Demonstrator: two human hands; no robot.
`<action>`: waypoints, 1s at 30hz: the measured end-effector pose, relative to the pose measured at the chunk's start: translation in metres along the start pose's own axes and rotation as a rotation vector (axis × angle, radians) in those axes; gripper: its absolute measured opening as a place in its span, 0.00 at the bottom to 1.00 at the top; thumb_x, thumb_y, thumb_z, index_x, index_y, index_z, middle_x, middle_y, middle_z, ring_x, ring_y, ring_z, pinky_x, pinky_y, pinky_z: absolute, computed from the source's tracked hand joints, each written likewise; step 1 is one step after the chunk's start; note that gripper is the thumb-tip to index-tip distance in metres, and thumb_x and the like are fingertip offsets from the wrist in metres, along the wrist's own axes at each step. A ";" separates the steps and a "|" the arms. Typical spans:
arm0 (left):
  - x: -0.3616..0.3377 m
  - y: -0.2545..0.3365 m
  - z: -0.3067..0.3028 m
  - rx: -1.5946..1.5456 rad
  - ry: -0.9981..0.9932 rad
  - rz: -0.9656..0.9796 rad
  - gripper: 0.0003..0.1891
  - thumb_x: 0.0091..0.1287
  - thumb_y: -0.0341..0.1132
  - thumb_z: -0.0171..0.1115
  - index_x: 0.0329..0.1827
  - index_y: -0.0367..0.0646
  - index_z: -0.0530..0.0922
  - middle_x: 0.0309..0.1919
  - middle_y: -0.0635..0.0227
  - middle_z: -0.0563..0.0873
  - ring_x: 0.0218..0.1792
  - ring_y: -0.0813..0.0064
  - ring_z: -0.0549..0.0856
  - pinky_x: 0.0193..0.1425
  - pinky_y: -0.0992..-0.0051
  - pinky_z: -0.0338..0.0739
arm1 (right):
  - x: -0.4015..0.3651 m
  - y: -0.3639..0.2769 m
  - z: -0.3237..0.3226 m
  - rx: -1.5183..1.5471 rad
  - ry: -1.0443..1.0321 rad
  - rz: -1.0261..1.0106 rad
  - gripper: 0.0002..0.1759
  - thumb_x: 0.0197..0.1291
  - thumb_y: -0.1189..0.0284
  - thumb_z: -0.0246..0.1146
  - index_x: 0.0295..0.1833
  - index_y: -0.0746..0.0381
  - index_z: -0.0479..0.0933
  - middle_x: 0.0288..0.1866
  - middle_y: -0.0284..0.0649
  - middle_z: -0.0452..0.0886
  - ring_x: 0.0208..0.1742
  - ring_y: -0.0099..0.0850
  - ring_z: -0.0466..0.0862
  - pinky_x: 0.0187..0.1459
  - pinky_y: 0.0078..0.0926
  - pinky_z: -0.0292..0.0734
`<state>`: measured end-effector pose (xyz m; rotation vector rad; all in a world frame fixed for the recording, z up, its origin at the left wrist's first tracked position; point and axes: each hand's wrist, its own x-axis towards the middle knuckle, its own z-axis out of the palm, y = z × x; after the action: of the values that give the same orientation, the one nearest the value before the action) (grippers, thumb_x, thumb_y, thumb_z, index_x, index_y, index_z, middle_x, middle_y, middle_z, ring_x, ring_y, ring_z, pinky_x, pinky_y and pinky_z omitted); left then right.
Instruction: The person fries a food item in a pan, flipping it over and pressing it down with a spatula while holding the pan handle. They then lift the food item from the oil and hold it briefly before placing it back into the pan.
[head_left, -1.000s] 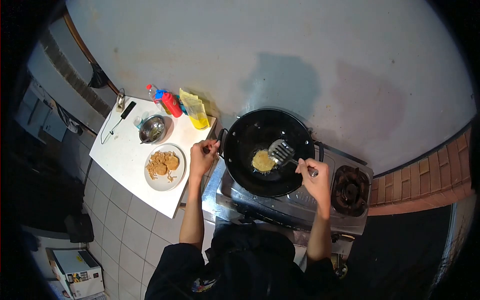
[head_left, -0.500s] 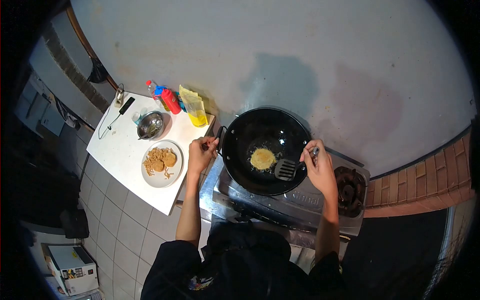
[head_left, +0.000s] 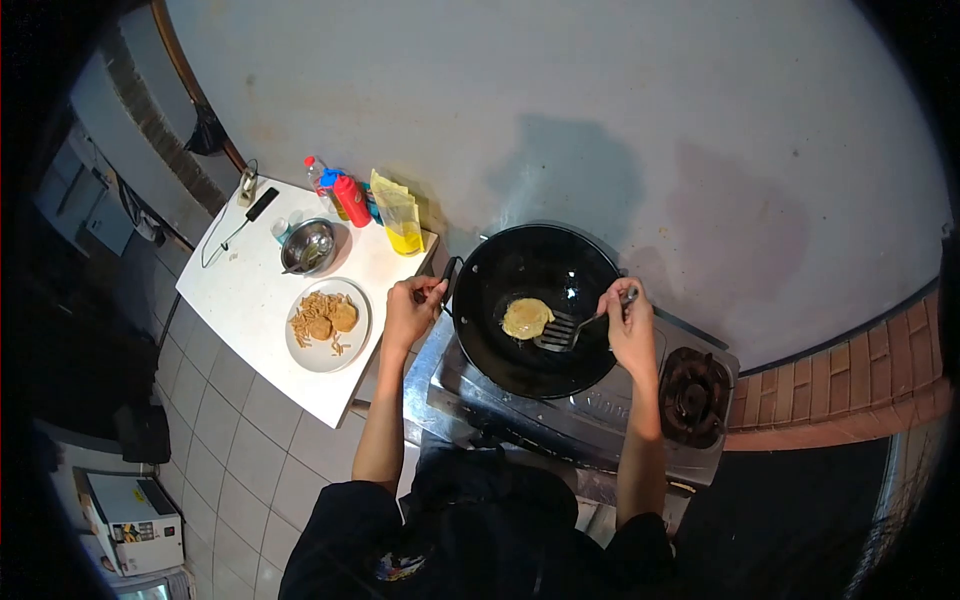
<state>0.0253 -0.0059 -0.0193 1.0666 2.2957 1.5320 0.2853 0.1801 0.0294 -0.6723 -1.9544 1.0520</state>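
Note:
A black wok sits on the left side of the gas stove, with a round golden fried patty in a little oil at its bottom. My left hand is closed around the wok's left handle. In my right hand is the handle of a slotted spatula. The spatula's dark slotted head lies inside the wok, at the patty's right edge. Whether the blade reaches under the patty is hard to tell.
A white table at left bears a plate of fried pieces, a metal bowl, a red bottle and a yellow oil pouch. A bare burner lies right of the wok; the wall rises behind.
The spatula head has moved left and now meets the patty's right edge; before, it was slightly apart. My left hand stays at the wok handle. The whole view has shifted slightly.

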 end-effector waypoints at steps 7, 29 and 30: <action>0.000 0.008 -0.003 0.007 -0.041 -0.045 0.13 0.62 0.37 0.68 0.41 0.34 0.85 0.19 0.66 0.78 0.24 0.79 0.74 0.31 0.75 0.69 | -0.003 -0.006 -0.003 0.105 -0.007 0.033 0.01 0.69 0.80 0.51 0.41 0.65 0.66 0.28 0.35 0.74 0.32 0.20 0.75 0.37 0.17 0.69; 0.003 -0.003 -0.002 0.049 -0.034 0.011 0.12 0.62 0.37 0.68 0.40 0.35 0.86 0.22 0.63 0.83 0.26 0.78 0.77 0.32 0.75 0.71 | 0.006 -0.010 0.018 0.104 0.122 0.047 0.02 0.68 0.78 0.52 0.40 0.65 0.68 0.27 0.36 0.77 0.30 0.22 0.78 0.36 0.20 0.72; 0.003 -0.002 -0.002 0.049 -0.034 0.012 0.12 0.62 0.37 0.68 0.40 0.35 0.86 0.22 0.63 0.83 0.26 0.78 0.77 0.32 0.75 0.71 | 0.007 -0.010 0.020 0.097 0.126 0.047 0.02 0.68 0.78 0.52 0.40 0.65 0.68 0.27 0.36 0.77 0.31 0.22 0.78 0.36 0.20 0.72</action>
<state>0.0215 -0.0059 -0.0193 1.1121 2.3201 1.4574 0.2643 0.1714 0.0337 -0.7161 -1.7756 1.0988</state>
